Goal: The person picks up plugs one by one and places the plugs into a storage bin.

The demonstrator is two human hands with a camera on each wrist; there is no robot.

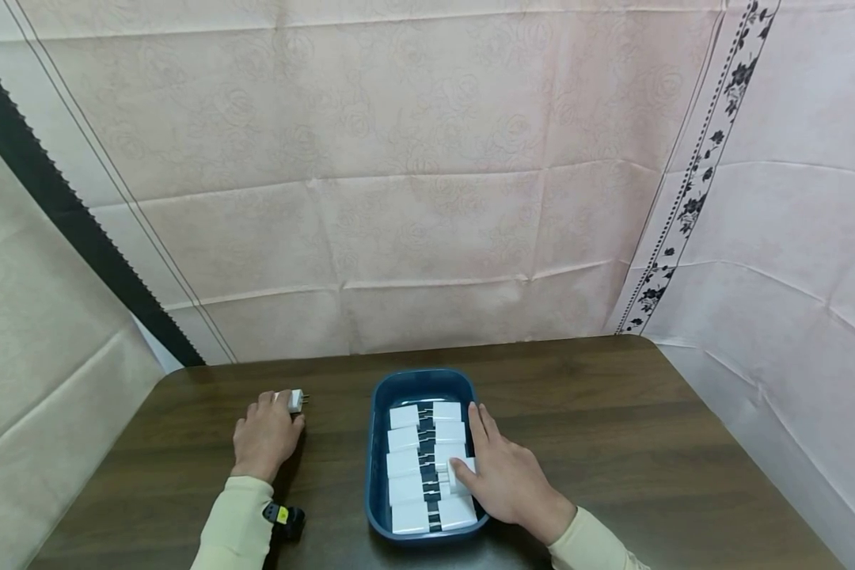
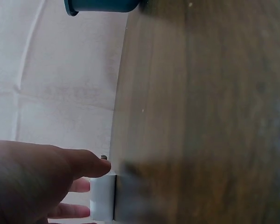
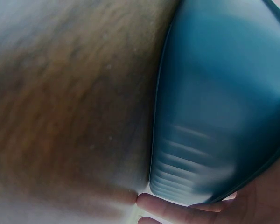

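On the left part of the table, my left hand holds a white plug-in charger whose metal prongs point right. In the left wrist view the thumb lies at the top of this charger, with fingertips along its side. My right hand is at the right side of a blue tray. Its thumb reaches over the rim, and its fingers extend along the outside wall. Under the thumb, a white charger sits tilted on others. Several white chargers fill the tray in two columns, prongs facing inward.
Brown wooden table surface extends on both sides of the tray. Pale patterned cloth hangs behind the table's back edge and at both sides. A black device is strapped at the left wrist.
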